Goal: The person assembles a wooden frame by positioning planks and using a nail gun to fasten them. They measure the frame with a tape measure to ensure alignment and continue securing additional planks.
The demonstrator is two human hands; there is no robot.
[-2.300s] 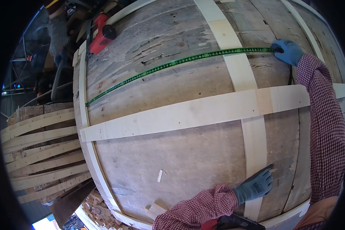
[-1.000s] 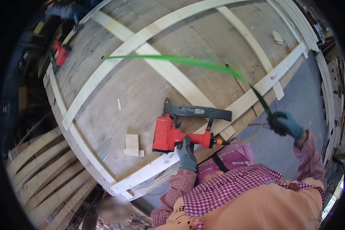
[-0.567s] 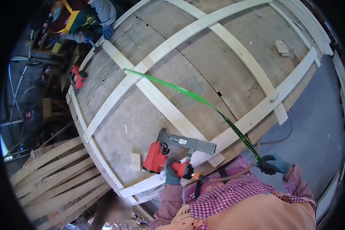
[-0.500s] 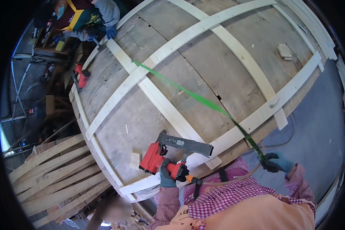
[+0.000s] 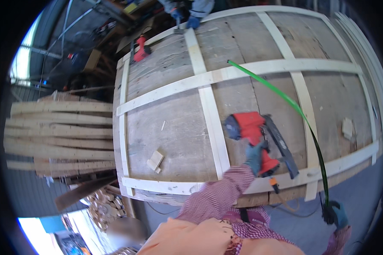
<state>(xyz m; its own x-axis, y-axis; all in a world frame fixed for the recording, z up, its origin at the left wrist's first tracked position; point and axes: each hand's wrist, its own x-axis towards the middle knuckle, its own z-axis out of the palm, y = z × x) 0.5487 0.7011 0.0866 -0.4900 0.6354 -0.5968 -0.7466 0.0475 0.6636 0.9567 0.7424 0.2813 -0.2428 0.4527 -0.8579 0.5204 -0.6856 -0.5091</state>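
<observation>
My left hand [image 5: 254,158] is wrapped round the grip of a red nail gun [image 5: 250,123] with a black magazine, held over the wooden frame's near middle. An orange fitting [image 5: 274,185] and an air hose hang from its grip. My right hand [image 5: 339,216], at the lower right past the near edge, is closed round the dark near end of a green tape measure [image 5: 287,98]. Its green blade stretches up and left across the frame; the dark-tipped far end is by the long middle slat [image 5: 170,90]. Pale slats form a grid on the worn boards [image 5: 178,140].
Across the frame, a co-worker's gloved hands [image 5: 194,22] hold a hammer [image 5: 179,31] at the far edge. A second red nail gun [image 5: 142,50] lies at the far left corner. Wood blocks [image 5: 155,160] rest on the boards. Long slats [image 5: 64,131] are stacked at left.
The nail gun in my left hand has swung right and farther over the frame, and turned. My right hand has moved right and down with the tape measure. My view has turned too.
</observation>
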